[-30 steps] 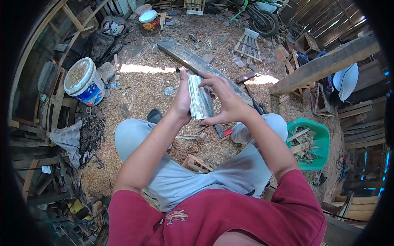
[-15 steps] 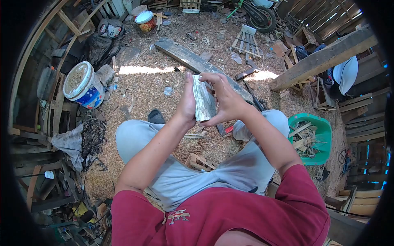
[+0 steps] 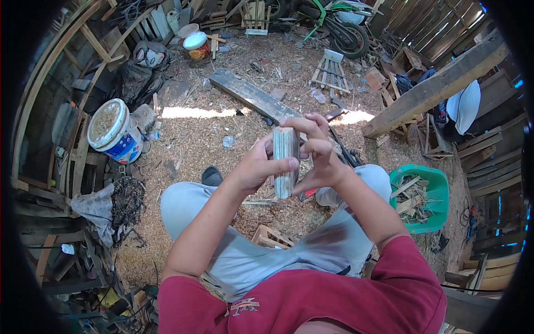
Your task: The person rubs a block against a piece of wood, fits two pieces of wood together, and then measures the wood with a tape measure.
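One wood block (image 3: 282, 145): held in both hands, in the air above the floor (image 3: 206, 147), striped edge facing the camera.
Left hand (image 3: 260, 167): fingers wrapped behind it, thumb pressed across the striped edge.
Right hand (image 3: 321, 153): fingers curled over the top and right side, gripping too.
Turning: even pressure from both sides should serve best.
Plank (image 3: 253, 96): on the floor beyond.
Green tub (image 3: 436, 220): beside the right knee (image 3: 374, 177).

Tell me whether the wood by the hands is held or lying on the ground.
Held: the left hand has its thumb across the wood, and the right hand has fingers at its far end.
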{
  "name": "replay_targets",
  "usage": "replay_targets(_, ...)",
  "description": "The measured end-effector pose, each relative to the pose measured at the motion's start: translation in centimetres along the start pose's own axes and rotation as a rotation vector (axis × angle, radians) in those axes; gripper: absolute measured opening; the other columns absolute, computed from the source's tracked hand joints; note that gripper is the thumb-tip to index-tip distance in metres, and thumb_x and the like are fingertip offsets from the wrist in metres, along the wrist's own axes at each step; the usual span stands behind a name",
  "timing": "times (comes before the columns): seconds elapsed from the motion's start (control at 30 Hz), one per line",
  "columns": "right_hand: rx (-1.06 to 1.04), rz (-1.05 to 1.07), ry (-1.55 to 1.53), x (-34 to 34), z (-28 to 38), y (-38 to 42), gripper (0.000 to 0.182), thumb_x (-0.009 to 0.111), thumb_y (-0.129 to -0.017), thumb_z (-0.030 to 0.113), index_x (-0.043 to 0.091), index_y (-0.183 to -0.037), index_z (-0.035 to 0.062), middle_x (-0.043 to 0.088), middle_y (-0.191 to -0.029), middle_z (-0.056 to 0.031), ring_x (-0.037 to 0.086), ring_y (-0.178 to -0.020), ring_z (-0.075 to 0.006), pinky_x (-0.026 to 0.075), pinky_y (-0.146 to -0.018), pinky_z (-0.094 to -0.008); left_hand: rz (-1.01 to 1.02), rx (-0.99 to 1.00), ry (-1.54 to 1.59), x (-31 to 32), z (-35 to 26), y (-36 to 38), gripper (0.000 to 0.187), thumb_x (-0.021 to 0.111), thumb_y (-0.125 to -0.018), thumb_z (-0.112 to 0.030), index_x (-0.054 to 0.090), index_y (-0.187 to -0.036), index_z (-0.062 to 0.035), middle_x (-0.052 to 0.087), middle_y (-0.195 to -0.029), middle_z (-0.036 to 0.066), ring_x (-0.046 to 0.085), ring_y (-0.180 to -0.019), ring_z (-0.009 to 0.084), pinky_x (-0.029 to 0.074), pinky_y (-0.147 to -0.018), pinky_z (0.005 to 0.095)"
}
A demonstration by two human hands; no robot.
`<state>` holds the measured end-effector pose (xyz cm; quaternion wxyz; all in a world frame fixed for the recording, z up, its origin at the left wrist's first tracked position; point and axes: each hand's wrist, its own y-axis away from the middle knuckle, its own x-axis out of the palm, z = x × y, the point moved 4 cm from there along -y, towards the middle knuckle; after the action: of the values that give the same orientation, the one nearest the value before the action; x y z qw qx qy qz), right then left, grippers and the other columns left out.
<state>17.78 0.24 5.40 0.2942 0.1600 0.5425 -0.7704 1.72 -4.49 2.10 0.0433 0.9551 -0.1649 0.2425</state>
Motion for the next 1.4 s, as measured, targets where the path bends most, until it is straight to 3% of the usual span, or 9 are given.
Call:
replay_targets(0.3,-0.018,0.009,0.026,0.0,0.8,0.2,0.089,0.097,-0.056,0.055,0.039,-0.117,0.0266,0.051,-0.153,-0.0175,0.054,-0.138,-0.0420,0.026,-0.110,-0.0604,-0.003,-0.024,-0.192,0.4,-1.1,0.5,0.078,0.088,-0.076,-0.022,0.052,-0.141,0.0010,0.067,-0.123,0.010,0.066,-0.114,0.0166,0.053,-0.102,0.0346)
replay_targets(0.6,0.060,0.037,0.066,-1.8,-1.8,0.1,0.144,0.096,-0.049,0.066,0.016,-0.165,0.0335,0.028,-0.168,-0.0254,0.030,-0.156,-0.0433,0.014,-0.124,-0.0599,-0.204,0.204,-0.573,0.3,-2.6,0.5,0.093,0.094,-0.067,-0.029,0.050,-0.144,0.0004,0.067,-0.127,0.010,0.066,-0.119,0.0205,0.051,-0.106,0.0378)
replay_targets(0.73,0.176,-0.028,0.095,-3.4,-3.3,0.4,0.153,0.096,-0.052,0.068,0.005,-0.168,0.0267,0.024,-0.170,-0.0248,0.028,-0.156,-0.0439,0.018,-0.125,-0.0608,-0.360,0.292,-0.982,0.2,-4.6,1.0,0.094,0.097,-0.060,-0.027,0.055,-0.140,-0.0013,0.071,-0.122,0.014,0.070,-0.114,0.0242,0.055,-0.101,0.0378)
replay_targets(0.77,0.146,-0.033,0.097,-3.9,-3.3,0.3,0.156,0.104,-0.057,0.046,-0.002,-0.168,0.0200,0.030,-0.167,-0.0272,0.030,-0.156,-0.0448,0.027,-0.124,-0.0564,-0.390,0.306,-1.062,0.2,-4.9,1.1,0.094,0.098,-0.058,-0.029,0.056,-0.137,-0.0014,0.071,-0.122,0.015,0.070,-0.113,0.0278,0.055,-0.100,0.0391)
replay_targets(0.87,0.275,-0.092,0.096,-4.2,-4.3,1.0,0.136,0.099,-0.071,0.034,0.004,-0.168,0.0158,0.041,-0.160,-0.0243,0.039,-0.150,-0.0392,0.029,-0.123,-0.0540,-0.450,0.353,-1.261,0.0,-5.4,1.3,0.095,0.098,-0.052,-0.031,0.058,-0.133,-0.0020,0.070,-0.120,0.017,0.070,-0.111,0.0360,0.056,-0.097,0.0429)
replay_targets(0.97,0.547,-0.110,-0.064,-4.0,-4.3,1.1,0.089,0.083,-0.090,0.022,0.032,-0.162,0.0097,0.061,-0.140,-0.0181,0.056,-0.133,-0.0283,0.039,-0.116,-0.0473,-0.446,0.410,-1.352,-0.2,-5.4,1.2,0.096,0.098,-0.050,-0.029,0.058,-0.133,-0.0041,0.070,-0.120,0.016,0.070,-0.110,0.0375,0.056,-0.096,0.0453)
replay_targets(1.1,0.802,-0.084,-0.306,-2.2,-4.6,1.8,0.026,0.061,-0.107,0.016,0.066,-0.128,0.0005,0.072,-0.105,-0.0057,0.067,-0.100,-0.0123,0.052,-0.093,-0.0303,-0.434,0.480,-1.425,0.2,-4.9,0.9,0.095,0.098,-0.049,-0.025,0.059,-0.134,-0.0062,0.069,-0.123,0.016,0.069,-0.112,0.0376,0.056,-0.096,0.0463)
replay_targets(1.2,0.873,-0.043,-0.621,-0.8,-4.5,2.2,0.028,0.065,-0.104,0.018,0.067,-0.126,0.0011,0.070,-0.099,-0.0032,0.064,-0.089,-0.0093,0.052,-0.080,-0.0275,-0.418,0.480,-1.461,0.4,-4.3,0.6,0.093,0.097,-0.050,-0.023,0.058,-0.133,-0.0066,0.068,-0.124,0.016,0.067,-0.114,0.0381,0.055,-0.097,0.0465)
replay_targets(1.4,0.838,0.108,-0.410,0.6,-3.5,2.1,0.033,0.080,-0.093,0.030,0.068,-0.101,0.0006,0.060,-0.074,0.0020,0.052,-0.067,-0.0049,0.044,-0.059,-0.0275,-0.379,0.506,-1.541,0.9,-3.4,-0.1,0.090,0.096,-0.054,-0.020,0.056,-0.134,-0.0074,0.067,-0.124,0.016,0.065,-0.115,0.0385,0.052,-0.098,0.0481)
